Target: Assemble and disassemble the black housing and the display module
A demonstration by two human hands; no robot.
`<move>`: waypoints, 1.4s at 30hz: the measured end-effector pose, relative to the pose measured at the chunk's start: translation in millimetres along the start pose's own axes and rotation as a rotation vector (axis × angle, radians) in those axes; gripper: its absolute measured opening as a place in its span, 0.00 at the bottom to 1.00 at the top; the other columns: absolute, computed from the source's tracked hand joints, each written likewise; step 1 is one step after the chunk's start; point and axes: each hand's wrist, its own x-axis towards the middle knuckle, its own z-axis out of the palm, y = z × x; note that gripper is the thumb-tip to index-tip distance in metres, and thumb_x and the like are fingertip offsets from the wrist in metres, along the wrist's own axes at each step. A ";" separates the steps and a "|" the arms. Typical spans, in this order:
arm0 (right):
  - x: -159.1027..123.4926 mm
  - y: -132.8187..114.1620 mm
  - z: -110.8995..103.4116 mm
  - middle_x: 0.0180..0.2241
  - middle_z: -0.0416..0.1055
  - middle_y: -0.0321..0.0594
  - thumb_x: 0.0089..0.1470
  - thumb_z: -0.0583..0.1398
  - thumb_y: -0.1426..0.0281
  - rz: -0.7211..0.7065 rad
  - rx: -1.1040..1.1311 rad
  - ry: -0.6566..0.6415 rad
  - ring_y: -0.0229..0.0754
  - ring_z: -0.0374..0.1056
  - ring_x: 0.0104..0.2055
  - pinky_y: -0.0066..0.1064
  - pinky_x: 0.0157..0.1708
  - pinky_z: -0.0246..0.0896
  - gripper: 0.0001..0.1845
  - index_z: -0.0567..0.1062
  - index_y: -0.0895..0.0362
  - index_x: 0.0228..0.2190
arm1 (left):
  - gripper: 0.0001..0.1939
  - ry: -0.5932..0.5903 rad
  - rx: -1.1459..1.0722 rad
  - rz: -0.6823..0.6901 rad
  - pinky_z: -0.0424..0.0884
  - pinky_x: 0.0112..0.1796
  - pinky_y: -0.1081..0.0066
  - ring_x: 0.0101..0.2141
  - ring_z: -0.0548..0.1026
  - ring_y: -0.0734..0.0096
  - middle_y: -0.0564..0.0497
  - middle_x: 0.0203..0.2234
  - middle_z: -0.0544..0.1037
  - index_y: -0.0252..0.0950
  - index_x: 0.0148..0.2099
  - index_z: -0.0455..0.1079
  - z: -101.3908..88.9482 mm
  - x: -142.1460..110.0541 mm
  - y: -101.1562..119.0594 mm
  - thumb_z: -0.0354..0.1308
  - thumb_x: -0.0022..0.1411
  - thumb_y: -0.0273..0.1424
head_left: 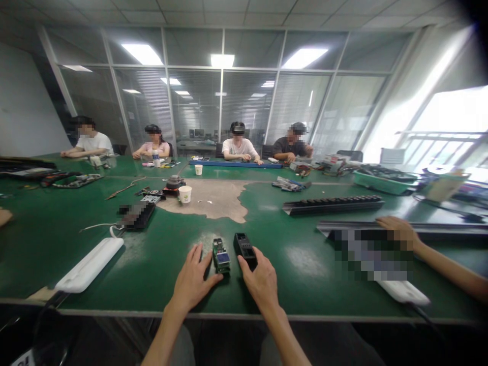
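My left hand [191, 279] lies on the green table [152, 264] with fingers stretched out, its thumb touching the near end of a small green circuit board with a blue part [220, 255]. My right hand [260, 278] rests just right of it, fingers curled over the near end of a black plastic housing [244, 248]. Board and housing lie side by side, a little apart, near the table's front edge.
A white flat device [90, 264] lies front left, another [404, 292] front right. A neighbour's hand [398, 230] rests on long black rails [332, 205] at right. A paper cup [185, 193], tools and a green tray [381, 183] sit farther back. Several people sit along the far side.
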 end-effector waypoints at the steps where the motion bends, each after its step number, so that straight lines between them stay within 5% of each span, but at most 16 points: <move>1: 1.4 -6.7 -3.1 0.47 0.73 0.51 0.56 0.56 0.55 0.008 0.027 0.003 0.51 0.69 0.49 0.41 0.51 0.61 0.29 0.70 0.62 0.51 | 0.37 0.000 0.002 -0.001 0.52 0.61 0.53 0.66 0.45 0.50 0.44 0.68 0.50 0.40 0.63 0.62 -0.2 -0.1 0.4 0.53 0.59 0.56; 7: 5.2 -55.1 -13.3 0.45 0.74 0.48 0.56 0.56 0.56 -0.042 0.158 0.000 0.48 0.70 0.48 0.37 0.49 0.61 0.26 0.70 0.58 0.50 | 0.35 0.030 0.012 0.014 0.53 0.61 0.54 0.66 0.46 0.52 0.43 0.67 0.51 0.39 0.62 0.63 1.9 -1.3 -0.3 0.54 0.59 0.54; 13: -1.1 -78.4 -2.1 0.39 0.76 0.46 0.56 0.56 0.57 -0.027 0.093 -0.082 0.49 0.73 0.43 0.35 0.43 0.63 0.24 0.71 0.57 0.49 | 0.41 0.070 0.017 0.038 0.54 0.62 0.53 0.66 0.48 0.51 0.39 0.66 0.53 0.31 0.66 0.54 8.8 -1.1 -7.0 0.54 0.60 0.53; 31: -28.2 -58.9 17.1 0.44 0.74 0.53 0.54 0.58 0.56 -0.050 -0.060 -0.116 0.55 0.71 0.46 0.41 0.46 0.62 0.34 0.64 0.62 0.57 | 0.44 0.110 -0.024 0.081 0.53 0.62 0.53 0.66 0.48 0.51 0.37 0.66 0.51 0.28 0.70 0.40 15.3 -0.6 -11.5 0.52 0.60 0.43; 36: -22.5 -56.4 22.3 0.50 0.70 0.57 0.53 0.58 0.54 -0.085 0.014 -0.073 0.55 0.67 0.52 0.42 0.51 0.60 0.40 0.61 0.67 0.59 | 0.44 0.089 -0.012 0.063 0.52 0.62 0.56 0.66 0.47 0.53 0.38 0.67 0.51 0.27 0.69 0.42 14.7 -0.1 -10.9 0.54 0.58 0.40; 42: -23.7 -54.6 24.6 0.47 0.73 0.49 0.55 0.57 0.57 -0.089 0.065 -0.108 0.50 0.70 0.49 0.39 0.50 0.60 0.28 0.68 0.59 0.53 | 0.34 0.053 0.017 0.062 0.53 0.61 0.55 0.66 0.46 0.53 0.43 0.67 0.52 0.38 0.66 0.56 6.7 -0.7 -2.8 0.54 0.59 0.40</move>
